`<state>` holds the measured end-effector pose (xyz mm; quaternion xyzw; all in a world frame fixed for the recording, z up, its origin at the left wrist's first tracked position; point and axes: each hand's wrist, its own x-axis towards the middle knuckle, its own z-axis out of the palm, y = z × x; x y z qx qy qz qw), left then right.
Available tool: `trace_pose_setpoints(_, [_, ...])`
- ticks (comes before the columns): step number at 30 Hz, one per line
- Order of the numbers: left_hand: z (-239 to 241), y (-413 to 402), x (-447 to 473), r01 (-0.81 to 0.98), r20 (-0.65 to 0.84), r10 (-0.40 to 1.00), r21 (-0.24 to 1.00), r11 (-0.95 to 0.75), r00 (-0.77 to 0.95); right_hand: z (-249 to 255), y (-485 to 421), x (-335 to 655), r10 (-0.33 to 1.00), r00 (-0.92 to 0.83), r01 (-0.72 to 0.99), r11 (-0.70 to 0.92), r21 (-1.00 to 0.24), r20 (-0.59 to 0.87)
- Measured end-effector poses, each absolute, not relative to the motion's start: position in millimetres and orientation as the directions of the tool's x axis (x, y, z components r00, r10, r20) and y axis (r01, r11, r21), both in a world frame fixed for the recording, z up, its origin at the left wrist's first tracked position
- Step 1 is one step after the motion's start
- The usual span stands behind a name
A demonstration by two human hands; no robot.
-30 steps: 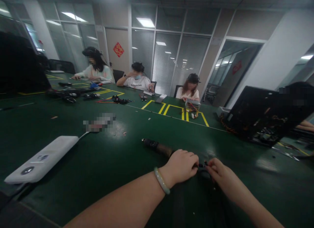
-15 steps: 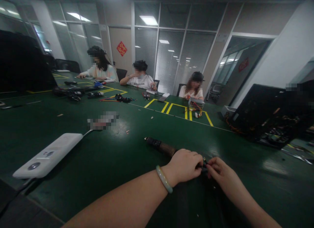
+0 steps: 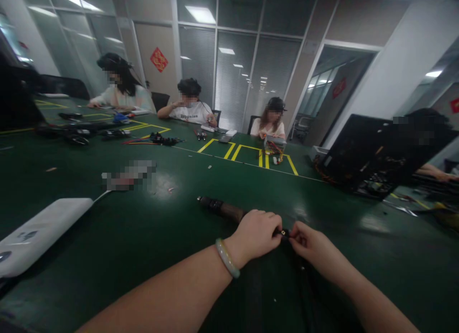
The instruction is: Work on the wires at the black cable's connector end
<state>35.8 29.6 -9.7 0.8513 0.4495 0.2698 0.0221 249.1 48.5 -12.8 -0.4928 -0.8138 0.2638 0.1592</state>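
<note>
Where your two hands meet over the green table (image 3: 150, 247), you pinch one small dark connector (image 3: 284, 233); its make is too small to tell. Your left hand (image 3: 256, 235), a pale bangle (image 3: 227, 258) on its wrist, curls fingers and thumb onto the piece from the left. Your right hand (image 3: 310, 247) nips it from the right with pressed fingertips. Just behind your left hand lies a dark cylindrical tool (image 3: 220, 208), flat on the table. Well to your left: a white power bank (image 3: 36, 232), cable attached. Far right: an open black computer case (image 3: 376, 156), tilted. Across the table: three seated people, yellow tape markings (image 3: 251, 153) before them.
</note>
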Motion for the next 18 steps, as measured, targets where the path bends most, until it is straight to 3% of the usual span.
trace_pose_setpoints(6, [-7.3,31.5,33.8,0.791,0.442,0.802,0.275,-0.547,0.401,-12.9,47.3,236.8,0.904,-0.419,0.717,0.388,-0.58,0.086])
trace_pose_setpoints(18, [-5.8,32.5,29.5,0.768,0.428,0.773,0.236,-0.595,0.467,-10.4,46.5,235.1,0.907,-0.417,0.672,0.354,-0.651,0.063])
